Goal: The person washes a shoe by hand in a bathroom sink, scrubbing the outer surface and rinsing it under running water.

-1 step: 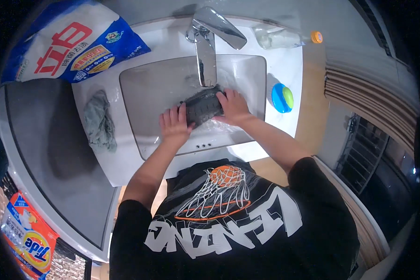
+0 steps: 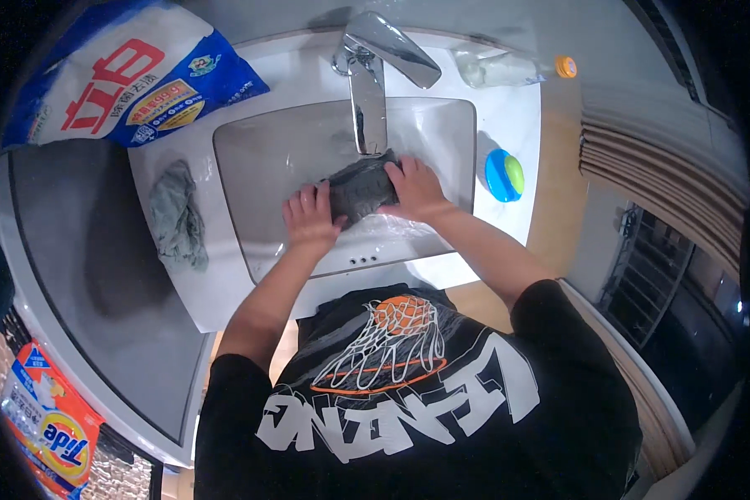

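An orange packet (image 2: pixel 54 421) stands at the lower left, and a blue-and-white bag (image 2: pixel 121 79) lies above it. A crumpled grey-green cloth (image 2: pixel 177 218) rests on the white worktop (image 2: pixel 212 296). In the sink (image 2: pixel 262 167), the left hand (image 2: pixel 311 218), partly curled, grips the near-left end of a wet dark grey item (image 2: pixel 361 193), which sits under the chrome tap (image 2: pixel 368 104). The right hand (image 2: pixel 418 192), also partly curled, grips its right end. Farther right are a clear bottle (image 2: pixel 504 70) and a blue-and-green container (image 2: pixel 503 175).
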Demonstrator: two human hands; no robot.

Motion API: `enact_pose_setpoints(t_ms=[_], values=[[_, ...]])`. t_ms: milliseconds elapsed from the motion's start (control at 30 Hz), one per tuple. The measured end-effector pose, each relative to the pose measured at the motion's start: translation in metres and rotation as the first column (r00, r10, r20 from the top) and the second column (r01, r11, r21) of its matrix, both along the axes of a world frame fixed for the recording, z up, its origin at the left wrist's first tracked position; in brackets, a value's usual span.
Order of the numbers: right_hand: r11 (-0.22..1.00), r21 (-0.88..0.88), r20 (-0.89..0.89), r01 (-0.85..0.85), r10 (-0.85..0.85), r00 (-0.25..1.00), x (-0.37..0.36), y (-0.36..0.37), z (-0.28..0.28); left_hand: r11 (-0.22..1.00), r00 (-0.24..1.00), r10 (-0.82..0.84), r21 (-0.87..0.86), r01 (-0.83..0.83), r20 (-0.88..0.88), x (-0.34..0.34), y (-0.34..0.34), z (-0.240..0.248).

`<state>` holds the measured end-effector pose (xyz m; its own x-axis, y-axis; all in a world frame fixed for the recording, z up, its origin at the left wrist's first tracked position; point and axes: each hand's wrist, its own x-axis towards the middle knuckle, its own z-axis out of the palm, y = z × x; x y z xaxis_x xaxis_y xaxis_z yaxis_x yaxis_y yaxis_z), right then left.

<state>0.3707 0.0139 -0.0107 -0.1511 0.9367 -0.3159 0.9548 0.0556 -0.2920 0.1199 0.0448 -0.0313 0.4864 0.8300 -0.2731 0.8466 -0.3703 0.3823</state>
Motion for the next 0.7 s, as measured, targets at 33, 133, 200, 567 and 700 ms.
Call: enact_pose_setpoints(t_ms=[33, 133, 200, 567, 700], values=[[0.998, -0.065, -0.025, 0.018, -0.020, 0.999, -0.001, 0.007, -0.003, 1.000, 1.000, 0.001, 0.000, -0.001, -0.003, -0.001, 0.005, -0.004], [0.984, -0.180, -0.033, -0.001, -0.005, 0.999, 0.000, 0.021, -0.002, 0.995, 0.998, -0.014, -0.093, 0.019, 0.053, -0.008, 0.017, -0.016], [0.965, -0.261, -0.028, -0.010, 0.003, 1.000, -0.004, 0.039, -0.001, 0.992, 1.000, 0.002, -0.127, -0.003, -0.004, -0.009, 0.019, -0.023], [0.939, -0.344, -0.032, 0.012, -0.024, 0.999, -0.008, 0.036, 0.023, 0.989, 0.999, 0.038, -0.141, -0.036, 0.008, -0.011, 0.015, 0.017], [0.936, -0.271, -0.125, 0.224, -0.265, 0.956, 0.002, -0.015, 0.027, 0.980, 0.996, -0.056, -0.187, 0.068, 0.070, -0.023, -0.003, 0.036]])
